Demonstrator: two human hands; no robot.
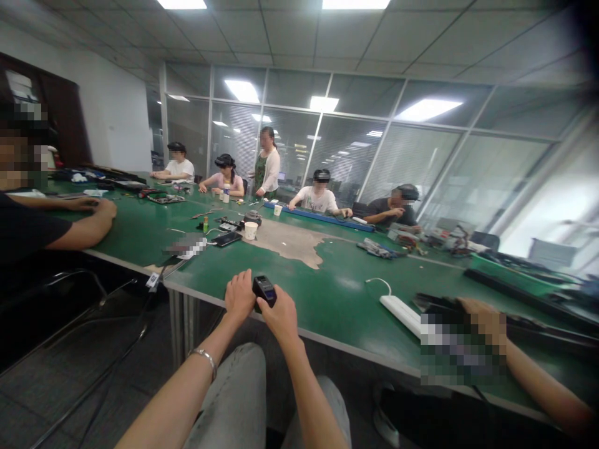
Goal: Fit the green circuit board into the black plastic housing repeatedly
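Note:
A small black box-shaped device (264, 288) with a dark, glossy face is between my two hands, close above the near edge of the green table. My right hand (282, 313) is closed around its right side, with the thumb against its lower end. On the other side, my left hand (239, 293) is closed with bent fingers and meets the device's left edge; its fingertips are partly hidden. A silver bracelet (206, 362) circles my left wrist.
The green table (337, 293) has a worn bare patch (285, 240). Beyond my hands are a paper cup (251, 231) and a black phone (226, 239). A white power strip (402, 313) lies right, near another person's hand (482, 318). Several people sit around the table; one stands.

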